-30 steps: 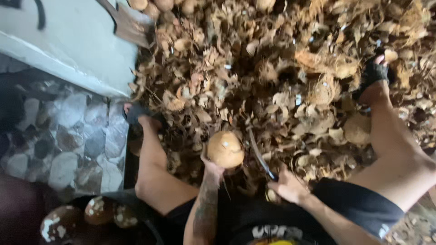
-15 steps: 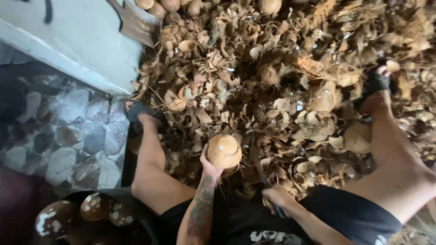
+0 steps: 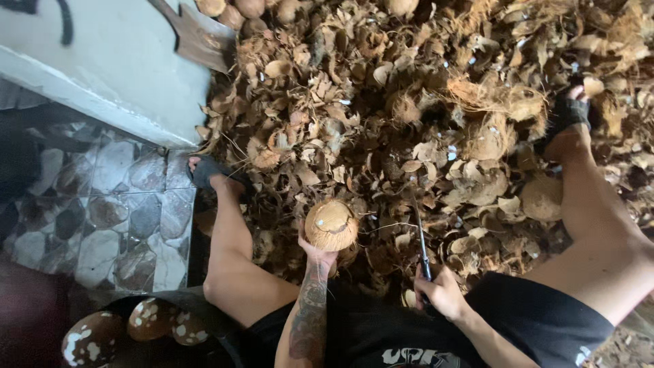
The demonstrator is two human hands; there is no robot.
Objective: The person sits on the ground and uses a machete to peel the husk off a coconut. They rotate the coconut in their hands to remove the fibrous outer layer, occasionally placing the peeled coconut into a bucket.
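Fingers of the left hand [image 3: 317, 253] cup a round, tan, partly husked coconut [image 3: 332, 225] from below, holding it up between the person's knees above a deep heap of brown coconut husk scraps [image 3: 381, 102]. Beside it, the right hand [image 3: 443, 292] is wrapped tight around the handle of a long dark-bladed knife [image 3: 420, 235], blade pointing away over the husks, apart from the coconut. Three peeled brown-and-white coconuts [image 3: 136, 327] sit in a dark basin [image 3: 225, 337] at lower left, beside the stone-patterned floor [image 3: 102, 211].
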